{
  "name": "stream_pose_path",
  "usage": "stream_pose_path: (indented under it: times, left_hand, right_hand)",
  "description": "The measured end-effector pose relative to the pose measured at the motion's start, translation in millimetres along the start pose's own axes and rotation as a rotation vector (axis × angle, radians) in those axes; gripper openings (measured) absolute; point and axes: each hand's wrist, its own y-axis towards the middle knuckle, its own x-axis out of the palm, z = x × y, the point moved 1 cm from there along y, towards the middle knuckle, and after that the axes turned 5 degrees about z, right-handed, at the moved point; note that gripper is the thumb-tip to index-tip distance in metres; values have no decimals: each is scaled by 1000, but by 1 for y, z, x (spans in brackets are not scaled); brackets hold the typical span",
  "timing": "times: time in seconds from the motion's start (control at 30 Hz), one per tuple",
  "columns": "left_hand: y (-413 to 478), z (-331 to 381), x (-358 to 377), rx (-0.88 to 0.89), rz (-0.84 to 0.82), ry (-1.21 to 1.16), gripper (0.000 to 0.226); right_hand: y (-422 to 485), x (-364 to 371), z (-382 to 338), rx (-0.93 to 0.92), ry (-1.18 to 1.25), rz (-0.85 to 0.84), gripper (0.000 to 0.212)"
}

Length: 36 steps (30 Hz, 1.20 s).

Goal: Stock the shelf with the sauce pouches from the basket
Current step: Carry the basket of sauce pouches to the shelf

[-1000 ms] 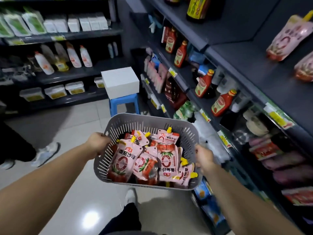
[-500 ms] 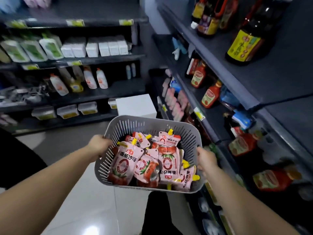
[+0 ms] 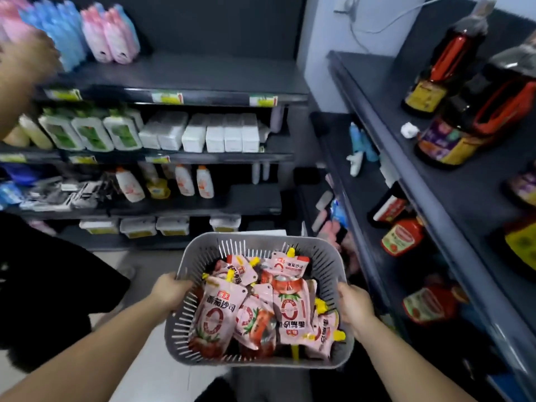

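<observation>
1 basket [image 3: 324, 258] w/ sauce pouches [image 3: 216, 313] (approx. 8), both hands [image 3: 169, 291] on rim

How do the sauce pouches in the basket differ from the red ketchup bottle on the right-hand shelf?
The sauce pouches are flat, pink and yellow-capped, heaped loose in the grey basket; the ketchup bottle is rounded, red and stands alone on the shelf. Both carry tomato-red labels.

Dark grey shelf [image 3: 452, 181] on right, bearing two large dark sauce bottles [image 3: 475, 111] and crumpled white scrap [image 3: 409, 130] beside them.
</observation>
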Motion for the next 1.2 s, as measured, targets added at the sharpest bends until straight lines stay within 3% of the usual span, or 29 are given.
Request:
stream_pose_path:
  times: [0.2, 0.47, 0.83, 1.2]
  left_hand:
    - [86, 43, 12, -33, -35, 11, 5]
    - [160, 73, 36, -147, 30, -35, 16]
    - [210, 94, 71, -248, 86, -60, 14]
    - [244, 99, 91, -229, 149, 94, 15]
  right_hand:
    - [58, 50, -39, 44, 39, 64, 17]
    - [121, 99, -84, 38, 8, 52, 17]
    - [204, 153, -117, 27, -87, -5, 14]
    - [246, 171, -112, 74, -126, -66, 18]
